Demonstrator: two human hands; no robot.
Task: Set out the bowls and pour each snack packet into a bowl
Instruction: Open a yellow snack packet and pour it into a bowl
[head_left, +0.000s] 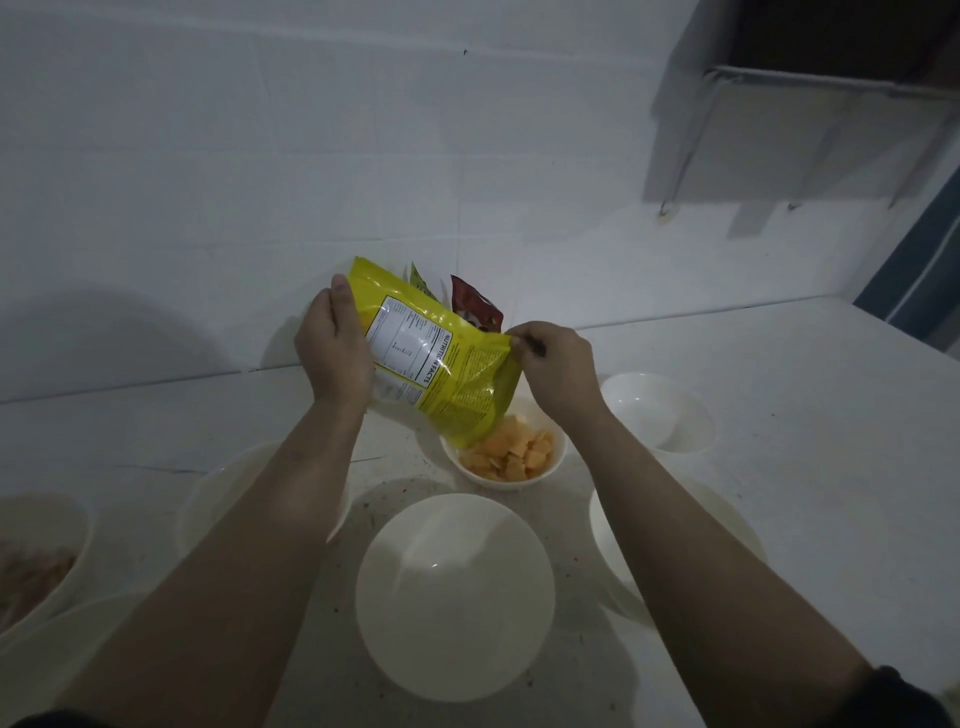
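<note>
1. The worktop (779, 441) carries several bowls.
2. The yellow packet (447, 364) hangs tilted, mouth down over the small bowl (550, 467) of chips.
3. Left hand (335, 348) grips its base, right hand (558, 364) pinches its edge; tip gently, keeping the mouth centred.

Yellow packet (457, 374), orange snacks (511, 454), white bowls (454, 597), maroon packet (475, 306)

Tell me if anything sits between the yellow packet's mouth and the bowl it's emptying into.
Nothing visible does. The yellow packet, gripped by the left hand and right hand, tips its mouth straight over the small bowl, where orange snack pieces already lie.
</note>
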